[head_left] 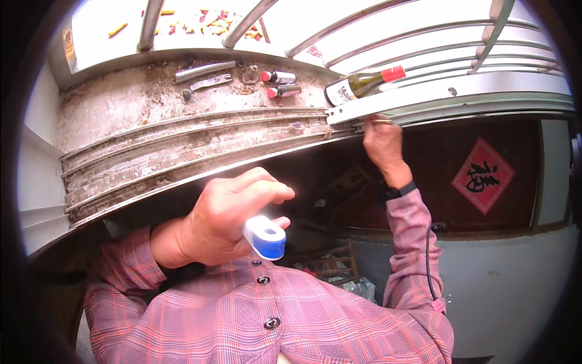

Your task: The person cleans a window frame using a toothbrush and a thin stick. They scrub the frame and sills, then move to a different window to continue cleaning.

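My left hand (224,212) is closed around a white handle (257,227) with a blue end and a hole through it. The rest of that tool is hidden by my fingers and palm. Farther right, my right hand (383,144) is at the lower edge of the white sliding window frame (412,104), its fingers bent together. A thin brownish thing (382,122) shows at the fingertips, too small to name. To the left of that hand runs the dirty window track (194,144), with grime in its grooves.
On the stained sill lie a metal tube (205,71), a metal tool (211,82), two small dark bottles (284,90) with red caps and a green wine bottle (364,86). Metal bars (248,24) stand beyond. A red diamond paper (483,176) hangs on a dark door at right.
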Tool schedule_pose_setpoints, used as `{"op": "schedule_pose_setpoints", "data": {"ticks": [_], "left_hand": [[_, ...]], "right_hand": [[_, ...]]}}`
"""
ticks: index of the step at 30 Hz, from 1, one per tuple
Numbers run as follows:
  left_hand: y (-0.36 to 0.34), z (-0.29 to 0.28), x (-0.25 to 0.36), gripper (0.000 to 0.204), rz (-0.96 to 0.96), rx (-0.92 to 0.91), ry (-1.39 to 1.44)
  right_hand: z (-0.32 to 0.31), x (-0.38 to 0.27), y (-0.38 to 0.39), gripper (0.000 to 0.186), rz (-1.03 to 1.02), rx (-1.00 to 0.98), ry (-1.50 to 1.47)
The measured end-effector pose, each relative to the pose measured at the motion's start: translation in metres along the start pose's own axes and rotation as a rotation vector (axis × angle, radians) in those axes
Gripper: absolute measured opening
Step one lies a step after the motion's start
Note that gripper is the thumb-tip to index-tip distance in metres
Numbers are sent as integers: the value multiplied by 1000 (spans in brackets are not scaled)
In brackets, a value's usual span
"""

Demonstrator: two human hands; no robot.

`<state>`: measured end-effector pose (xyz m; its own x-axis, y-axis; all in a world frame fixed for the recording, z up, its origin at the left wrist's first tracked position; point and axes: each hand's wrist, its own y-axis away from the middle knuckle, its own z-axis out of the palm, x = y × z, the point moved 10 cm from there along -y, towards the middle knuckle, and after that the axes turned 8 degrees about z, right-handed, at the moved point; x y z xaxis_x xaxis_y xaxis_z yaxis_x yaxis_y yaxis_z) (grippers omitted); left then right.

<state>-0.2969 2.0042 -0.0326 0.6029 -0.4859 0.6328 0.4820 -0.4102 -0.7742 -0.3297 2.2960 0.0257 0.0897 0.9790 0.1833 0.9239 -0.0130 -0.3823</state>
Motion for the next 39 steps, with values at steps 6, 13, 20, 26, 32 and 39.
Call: {"op": "schedule_pose_setpoints", "data": {"ticks": [6,13,20,26,32,39], "left_hand": [[4,-5,-8,29,-2,15,-65],[4,-8,-10,30,-37,37,-55],[-1,-4,-7,29,-41,22,-69],[3,-8,-10,27,-51,52,-64],[0,-8,-8,29,-27,49,-92],[-3,-5,-6,28,-44,26,-124]], "right_hand": [[-31,-2,-2,12,222,23,-301],[-17,-3,14,17,315,-43,-730],[-7,-10,-2,9,-18,36,-35],[-26,-2,-7,18,281,-42,-375],[-15,-24,10,12,118,-7,-447],[-20,3,19,18,213,89,-410]]}}
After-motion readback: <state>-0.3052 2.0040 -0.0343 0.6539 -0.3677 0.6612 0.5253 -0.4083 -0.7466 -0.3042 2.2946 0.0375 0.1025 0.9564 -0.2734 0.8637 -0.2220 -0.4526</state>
